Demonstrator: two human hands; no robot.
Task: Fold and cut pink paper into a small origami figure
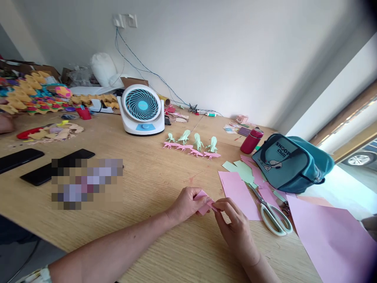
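Observation:
Between my two hands, just above the wooden table, is a small folded piece of pink paper. My left hand pinches it from the left, thumb on top. On its right edge, the fingers of my right hand are closed in a pinch. Part of the paper is hidden behind my fingers. Farther back stand several folded green paper figures, with a row of folded pink paper figures in front of them. Right of my hands lie flat pink sheets and scissors with pale handles.
A white fan stands at the back. At right are a red flask, a teal Snoopy bag and a large pink sheet. Black phones and paper scraps lie left. Another person's hand shows at the left edge.

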